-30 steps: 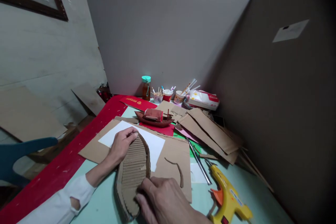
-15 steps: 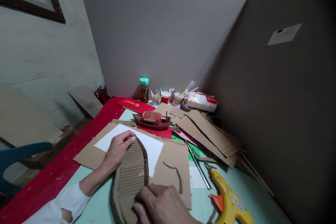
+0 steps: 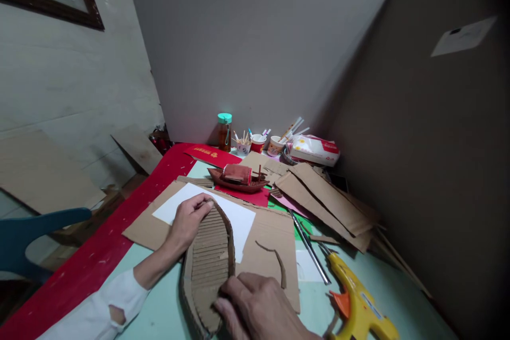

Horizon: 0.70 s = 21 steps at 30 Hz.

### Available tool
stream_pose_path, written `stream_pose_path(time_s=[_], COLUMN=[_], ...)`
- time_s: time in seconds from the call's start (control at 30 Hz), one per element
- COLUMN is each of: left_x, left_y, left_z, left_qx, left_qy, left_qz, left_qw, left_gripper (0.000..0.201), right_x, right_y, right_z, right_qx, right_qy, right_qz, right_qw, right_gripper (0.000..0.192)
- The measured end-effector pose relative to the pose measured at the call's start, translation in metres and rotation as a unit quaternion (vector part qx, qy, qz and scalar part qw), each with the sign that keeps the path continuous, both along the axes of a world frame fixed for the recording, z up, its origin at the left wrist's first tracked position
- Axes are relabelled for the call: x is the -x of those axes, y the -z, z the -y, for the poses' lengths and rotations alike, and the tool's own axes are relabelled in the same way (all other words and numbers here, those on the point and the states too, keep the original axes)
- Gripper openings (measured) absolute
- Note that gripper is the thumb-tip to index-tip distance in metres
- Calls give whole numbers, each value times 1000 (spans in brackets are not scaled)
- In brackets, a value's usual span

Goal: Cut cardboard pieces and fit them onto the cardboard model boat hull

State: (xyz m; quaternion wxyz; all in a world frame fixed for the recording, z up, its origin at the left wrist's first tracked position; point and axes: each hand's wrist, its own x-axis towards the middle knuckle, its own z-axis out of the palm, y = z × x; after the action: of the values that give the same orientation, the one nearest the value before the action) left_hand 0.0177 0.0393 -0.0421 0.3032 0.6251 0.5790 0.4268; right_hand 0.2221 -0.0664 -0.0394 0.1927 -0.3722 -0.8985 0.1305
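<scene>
A long brown corrugated-cardboard hull [image 3: 210, 257] extends nearward from the left hand [image 3: 187, 221], whose fingers are clamped on its far tip; the right hand [image 3: 258, 303] has fingers clamped on its right wall; beyond the left fingers sits a reddish-brown model boat [image 3: 238, 177]; right of the right fingers, a yellow glue gun [image 3: 356, 297].

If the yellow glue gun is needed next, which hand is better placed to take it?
Probably the right hand: it is at the right edge of the cardboard hull, closer to the glue gun. The left hand holds the far tip, farther away.
</scene>
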Motion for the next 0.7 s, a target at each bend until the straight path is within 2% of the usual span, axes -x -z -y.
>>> stream_pose_path(time_s=[0.1, 0.23, 0.53, 0.63, 0.7], left_x=[-1, -2, 0, 0, 0], left_y=[-3, -5, -2, -4, -5], left_z=[1, 2, -5, -5, -4], left_qx=[0, -2, 23, 37, 46], left_qy=[-4, -13, -30, -40, -46], left_qz=[4, 19, 44, 44, 43], left_qw=[1000, 1000, 998, 998, 997], left_gripper=[34, 25, 25, 26, 26], right_x=[-1, -2, -10, -24, -41], right_y=[-2, -10, -35, -42, -45], right_z=[1, 3, 9, 14, 15], right_qx=[4, 18, 51, 56, 64], right_qy=[-14, -26, -8, 18, 70], right_qz=[-5, 6, 50, 31, 18], right_qw=[1000, 999, 997, 998, 995], right_gripper=[22, 25, 24, 22, 20])
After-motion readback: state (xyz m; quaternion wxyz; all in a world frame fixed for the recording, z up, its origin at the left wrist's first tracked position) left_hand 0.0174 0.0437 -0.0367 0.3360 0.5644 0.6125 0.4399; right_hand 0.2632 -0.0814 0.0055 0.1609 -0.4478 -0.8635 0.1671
